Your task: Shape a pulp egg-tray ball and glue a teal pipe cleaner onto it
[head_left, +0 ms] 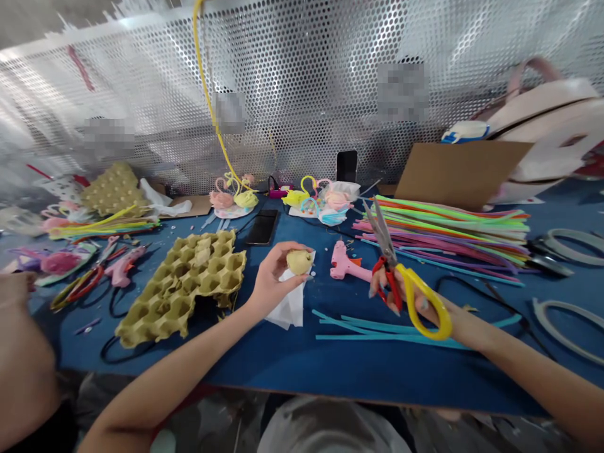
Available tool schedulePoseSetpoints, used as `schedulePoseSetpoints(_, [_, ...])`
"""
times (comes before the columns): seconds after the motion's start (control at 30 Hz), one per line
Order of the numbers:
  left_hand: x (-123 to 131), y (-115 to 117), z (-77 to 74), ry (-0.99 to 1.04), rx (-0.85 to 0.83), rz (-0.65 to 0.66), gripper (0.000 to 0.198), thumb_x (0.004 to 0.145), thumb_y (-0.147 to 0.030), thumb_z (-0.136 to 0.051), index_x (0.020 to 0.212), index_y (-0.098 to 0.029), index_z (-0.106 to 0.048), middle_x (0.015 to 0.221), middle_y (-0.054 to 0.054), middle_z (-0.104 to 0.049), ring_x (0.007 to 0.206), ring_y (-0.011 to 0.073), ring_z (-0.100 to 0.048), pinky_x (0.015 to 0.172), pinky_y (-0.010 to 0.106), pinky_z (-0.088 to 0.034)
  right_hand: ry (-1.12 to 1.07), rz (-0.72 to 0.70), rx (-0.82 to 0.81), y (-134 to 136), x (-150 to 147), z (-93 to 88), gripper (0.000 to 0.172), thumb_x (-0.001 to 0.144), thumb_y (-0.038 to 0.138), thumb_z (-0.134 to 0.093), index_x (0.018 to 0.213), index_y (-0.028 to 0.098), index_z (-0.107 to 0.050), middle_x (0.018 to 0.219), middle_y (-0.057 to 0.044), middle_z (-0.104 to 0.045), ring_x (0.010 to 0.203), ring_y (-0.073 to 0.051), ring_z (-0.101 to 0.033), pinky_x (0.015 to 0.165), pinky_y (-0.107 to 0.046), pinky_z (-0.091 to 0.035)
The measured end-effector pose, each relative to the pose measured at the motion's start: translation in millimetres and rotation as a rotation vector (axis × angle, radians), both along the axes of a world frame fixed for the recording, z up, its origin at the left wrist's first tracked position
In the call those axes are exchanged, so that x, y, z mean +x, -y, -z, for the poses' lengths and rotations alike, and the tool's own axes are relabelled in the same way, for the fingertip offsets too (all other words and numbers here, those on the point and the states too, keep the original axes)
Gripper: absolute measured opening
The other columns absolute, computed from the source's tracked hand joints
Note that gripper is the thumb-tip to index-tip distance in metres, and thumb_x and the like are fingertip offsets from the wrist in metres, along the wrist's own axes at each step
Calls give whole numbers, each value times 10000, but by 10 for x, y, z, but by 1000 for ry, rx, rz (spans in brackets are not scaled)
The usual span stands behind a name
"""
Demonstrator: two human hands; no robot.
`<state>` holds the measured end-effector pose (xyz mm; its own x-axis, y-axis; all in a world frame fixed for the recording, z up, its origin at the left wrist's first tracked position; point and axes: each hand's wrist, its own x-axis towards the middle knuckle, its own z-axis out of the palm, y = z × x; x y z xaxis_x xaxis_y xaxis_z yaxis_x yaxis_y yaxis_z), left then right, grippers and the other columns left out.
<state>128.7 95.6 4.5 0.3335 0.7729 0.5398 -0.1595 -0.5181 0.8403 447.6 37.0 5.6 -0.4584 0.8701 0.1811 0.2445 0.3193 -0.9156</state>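
Left fingers [278,267] grip a yellow ball [299,262] on white tissue [289,305] — right fingers [378,283] grip yellow-handled scissors [387,258].

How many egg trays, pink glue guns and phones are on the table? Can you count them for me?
Egg trays: 2
Pink glue guns: 2
Phones: 2
Total: 6

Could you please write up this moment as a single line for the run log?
left hand: pale yellow ball on white tissue | right hand: scissors, red and yellow handles | nearby: pink glue gun
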Motion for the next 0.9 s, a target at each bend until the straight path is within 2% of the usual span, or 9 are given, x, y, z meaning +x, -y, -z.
schedulePoseSetpoints(0.07, [10,11,-3,6,7,-3,467,793,-204,-825,1198,-208,-593,1202,123,-657,1102,245,-674,927,376,-566,109,51,88,51,-8,-66,559,854,725,-576,1111,229,-577,1005,-85,-657,733,-190,-592,656,-323,-529])
schedulePoseSetpoints(0.17, [23,33,-15,-5,32,-36,435,811,-215,-810,1186,-204,-592,1215,130,-648,1132,245,-660,936,371,-563,299,135,221,103,-38,-157,348,873,529,-685,1001,217,-604,866,-32,-620,697,-163,-549,621,-270,-477])
schedulePoseSetpoints(0.3, [16,43,-16,-30,91,-125,414,815,-220,-804,1178,-205,-604,1219,128,-641,1178,252,-639,975,379,-547,472,169,400,131,-78,-199,249,879,421,-703,961,213,-593,857,-23,-626,687,-154,-555,632,-260,-451])
schedulePoseSetpoints(0.43, [3,42,-19,-63,171,-200,386,824,-205,-791,1170,-215,-622,1207,116,-634,1170,247,-634,958,370,-547,549,162,525,148,-72,-164,262,884,374,-690,1076,216,-607,970,-56,-677,772,-180,-644,647,-258,-464])
schedulePoseSetpoints(0.57, [10,49,-40,-89,252,-245,363,826,-176,-783,1152,-222,-631,1195,113,-637,1167,245,-626,925,360,-552,575,154,571,153,-57,-117,289,900,384,-674,1135,226,-614,1058,-79,-713,847,-204,-703,681,-266,-500])
schedulePoseSetpoints(0.7, [9,55,-54,-162,326,-302,330,837,-171,-771,1134,-223,-637,1197,116,-644,1139,247,-645,932,392,-553,603,153,629,152,-49,-88,300,897,395,-675,1140,224,-628,1102,-102,-733,923,-237,-733,717,-277,-530])
schedulePoseSetpoints(0.9, [-13,67,-69,-255,522,-388,337,852,-139,-749,1154,-247,-647,1194,88,-663,1104,226,-661,933,407,-560,657,166,675,146,-38,-43,371,873,394,-704,1182,202,-631,1158,-122,-741,943,-266,-752,709,-298,-555])
